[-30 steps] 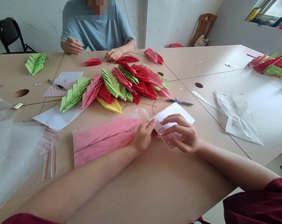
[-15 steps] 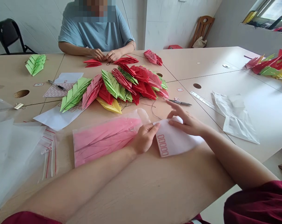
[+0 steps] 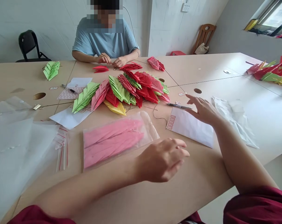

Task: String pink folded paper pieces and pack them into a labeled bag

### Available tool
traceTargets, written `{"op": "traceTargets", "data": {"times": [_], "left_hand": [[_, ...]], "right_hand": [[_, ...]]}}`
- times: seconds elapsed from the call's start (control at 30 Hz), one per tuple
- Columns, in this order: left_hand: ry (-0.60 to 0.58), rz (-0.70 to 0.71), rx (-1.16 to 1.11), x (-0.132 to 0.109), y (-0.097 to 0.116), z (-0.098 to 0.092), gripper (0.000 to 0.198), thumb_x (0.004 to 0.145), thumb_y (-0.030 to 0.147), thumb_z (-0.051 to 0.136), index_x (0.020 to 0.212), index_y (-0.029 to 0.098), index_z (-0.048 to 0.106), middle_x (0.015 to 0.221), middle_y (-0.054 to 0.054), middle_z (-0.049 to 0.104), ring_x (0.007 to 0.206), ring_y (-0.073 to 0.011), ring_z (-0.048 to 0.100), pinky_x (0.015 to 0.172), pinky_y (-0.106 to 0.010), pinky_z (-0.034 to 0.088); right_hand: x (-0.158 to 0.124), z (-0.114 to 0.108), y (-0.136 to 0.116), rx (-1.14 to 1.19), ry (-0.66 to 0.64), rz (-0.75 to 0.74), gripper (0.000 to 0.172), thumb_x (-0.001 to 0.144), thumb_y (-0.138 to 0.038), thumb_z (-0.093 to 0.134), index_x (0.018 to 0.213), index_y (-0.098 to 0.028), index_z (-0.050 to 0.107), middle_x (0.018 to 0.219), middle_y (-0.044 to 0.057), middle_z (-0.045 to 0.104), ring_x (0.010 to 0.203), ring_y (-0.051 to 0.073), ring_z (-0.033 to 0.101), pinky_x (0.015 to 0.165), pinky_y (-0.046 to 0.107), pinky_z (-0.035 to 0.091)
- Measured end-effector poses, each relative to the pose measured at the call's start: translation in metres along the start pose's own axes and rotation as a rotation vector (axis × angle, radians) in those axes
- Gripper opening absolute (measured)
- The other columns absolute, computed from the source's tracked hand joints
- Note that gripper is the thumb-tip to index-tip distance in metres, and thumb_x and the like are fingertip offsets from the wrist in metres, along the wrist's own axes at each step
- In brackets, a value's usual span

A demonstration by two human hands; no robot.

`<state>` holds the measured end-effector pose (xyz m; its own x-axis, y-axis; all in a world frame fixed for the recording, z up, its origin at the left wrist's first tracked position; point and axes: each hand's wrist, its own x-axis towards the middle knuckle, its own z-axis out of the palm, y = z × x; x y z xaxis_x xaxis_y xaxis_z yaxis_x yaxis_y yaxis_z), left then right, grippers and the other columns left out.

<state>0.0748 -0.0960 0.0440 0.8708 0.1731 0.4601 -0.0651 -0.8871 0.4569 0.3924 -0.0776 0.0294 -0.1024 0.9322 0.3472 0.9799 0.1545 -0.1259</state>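
The right hand [image 3: 202, 109] is spread, empty, beside a white envelope [image 3: 189, 127]; the left hand [image 3: 161, 160], loosely curled, empty, hovers near a clear bag [image 3: 145, 123] of folded pink paper [image 3: 113, 140].

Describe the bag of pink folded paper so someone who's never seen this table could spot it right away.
On the beige table, find the big heap of red and green folded paper pieces in the middle. Just in front of it, beside the person's left hand, lies a clear plastic bag. Its pink folded pieces set it apart from the white envelope to its right.
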Motion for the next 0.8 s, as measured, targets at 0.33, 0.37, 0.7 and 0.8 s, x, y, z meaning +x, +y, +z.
{"op": "traceTargets", "data": {"times": [0.33, 0.37, 0.7, 0.8], "left_hand": [[-0.037, -0.29, 0.424, -0.053, -0.006, -0.066, 0.031, 0.093, 0.015, 0.043, 0.121, 0.016, 0.056, 0.117, -0.007, 0.065, 0.111, -0.0168, 0.059, 0.098, -0.032, 0.047], [-0.002, -0.389, 0.5, -0.067, -0.013, -0.07, 0.034, 0.094, 0.017, 0.042, 0.126, 0.017, 0.053, 0.127, -0.007, 0.06, 0.12, -0.0179, 0.054, 0.104, -0.034, 0.043], [-0.096, -0.832, 0.668, -0.14, -0.051, -0.054, 0.066, 0.097, 0.045, 0.03, 0.152, 0.018, 0.004, 0.157, -0.01, 0.019, 0.146, -0.0262, 0.019, 0.116, -0.057, 0.018], [-0.102, -0.839, 0.655, -0.138, -0.048, -0.052, 0.067, 0.098, 0.045, 0.029, 0.152, 0.019, 0.0, 0.158, -0.009, 0.017, 0.146, -0.0241, 0.017, 0.117, -0.055, 0.016]], "right_hand": [[0.0, 0.015, -0.043, 0.127, 0.106, -0.226, 0.051, 0.092, -0.029, 0.052, 0.141, -0.024, 0.037, 0.119, 0.011, 0.063, 0.11, 0.028, 0.059, 0.093, 0.049, 0.047], [0.0, 0.018, -0.051, 0.178, 0.101, -0.238, 0.051, 0.092, -0.027, 0.052, 0.141, -0.025, 0.037, 0.119, 0.01, 0.064, 0.111, 0.027, 0.059, 0.095, 0.049, 0.047], [0.023, 0.036, -0.154, 0.98, -0.326, 0.151, 0.054, 0.09, -0.023, 0.048, 0.14, -0.028, 0.028, 0.125, 0.011, 0.061, 0.086, 0.017, 0.069, 0.072, 0.035, 0.059], [0.035, 0.048, -0.16, 1.106, -0.383, 0.258, 0.051, 0.088, -0.024, 0.051, 0.136, -0.026, 0.033, 0.118, 0.011, 0.065, 0.09, 0.018, 0.068, 0.08, 0.038, 0.058]]}}
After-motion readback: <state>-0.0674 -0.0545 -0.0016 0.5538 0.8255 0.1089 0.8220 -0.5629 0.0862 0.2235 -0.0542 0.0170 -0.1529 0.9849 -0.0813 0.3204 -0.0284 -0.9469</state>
